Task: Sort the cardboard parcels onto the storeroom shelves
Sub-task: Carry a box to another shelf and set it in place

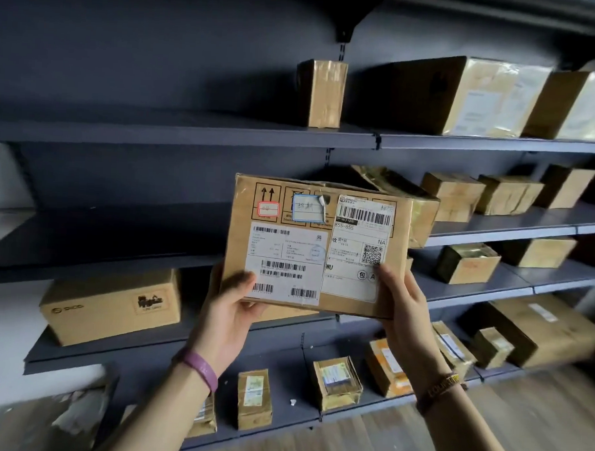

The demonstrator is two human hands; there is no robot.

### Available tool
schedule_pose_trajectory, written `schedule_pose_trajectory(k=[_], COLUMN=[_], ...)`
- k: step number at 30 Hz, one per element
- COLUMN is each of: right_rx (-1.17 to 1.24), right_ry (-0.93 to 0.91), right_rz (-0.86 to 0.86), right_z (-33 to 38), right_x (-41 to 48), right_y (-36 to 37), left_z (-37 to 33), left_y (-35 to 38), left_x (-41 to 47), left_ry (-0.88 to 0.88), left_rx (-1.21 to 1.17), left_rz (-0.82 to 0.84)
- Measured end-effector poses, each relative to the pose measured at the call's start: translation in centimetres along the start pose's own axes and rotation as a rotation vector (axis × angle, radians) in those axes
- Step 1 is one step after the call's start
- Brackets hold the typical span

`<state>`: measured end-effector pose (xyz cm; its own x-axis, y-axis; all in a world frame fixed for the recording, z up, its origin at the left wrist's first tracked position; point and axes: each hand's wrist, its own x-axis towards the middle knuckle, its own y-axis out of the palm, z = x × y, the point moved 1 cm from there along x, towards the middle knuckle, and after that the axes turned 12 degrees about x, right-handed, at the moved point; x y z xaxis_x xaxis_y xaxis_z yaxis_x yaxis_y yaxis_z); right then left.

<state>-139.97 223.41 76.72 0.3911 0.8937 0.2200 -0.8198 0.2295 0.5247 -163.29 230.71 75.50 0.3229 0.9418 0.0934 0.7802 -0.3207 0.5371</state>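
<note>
Parcel up, label facing me

My left hand (229, 311) and right hand (405, 308) pinch the parcel (317, 243) at its near corners; empty shelf (118, 238) lies far-left.

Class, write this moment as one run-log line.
step: sorting | held: parcel, labels facing camera | left hand: lower left edge | right hand: lower right edge | shelf ahead: partly filled

The held parcel (317, 246) hides the fingers of both hands behind it, and covers part of the crumpled parcel (423, 210) just behind it. Its small label print is unreadable. Far right of it, a taped box (587, 106) is cut off by the frame edge.
</note>
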Motion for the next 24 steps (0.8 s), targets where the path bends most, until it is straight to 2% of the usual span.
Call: schedule_pose_trajectory(k=[10,24], right_rx=[-0.046,-0.118], right_ry=[-0.015,-0.082], right_rz=[-0.224,-0.509], right_z=[5.8,20.2], right_x=[-4.4,-12.7], right_y=[-13.5,-39.2], left_z=[10.1,28.3], left_y=[10.1,35.2], left_x=[-0.4,-5.6], left_ry=[-0.218,-0.42], left_rx=[0.038,0.106], left_rz=[0.145,0.277])
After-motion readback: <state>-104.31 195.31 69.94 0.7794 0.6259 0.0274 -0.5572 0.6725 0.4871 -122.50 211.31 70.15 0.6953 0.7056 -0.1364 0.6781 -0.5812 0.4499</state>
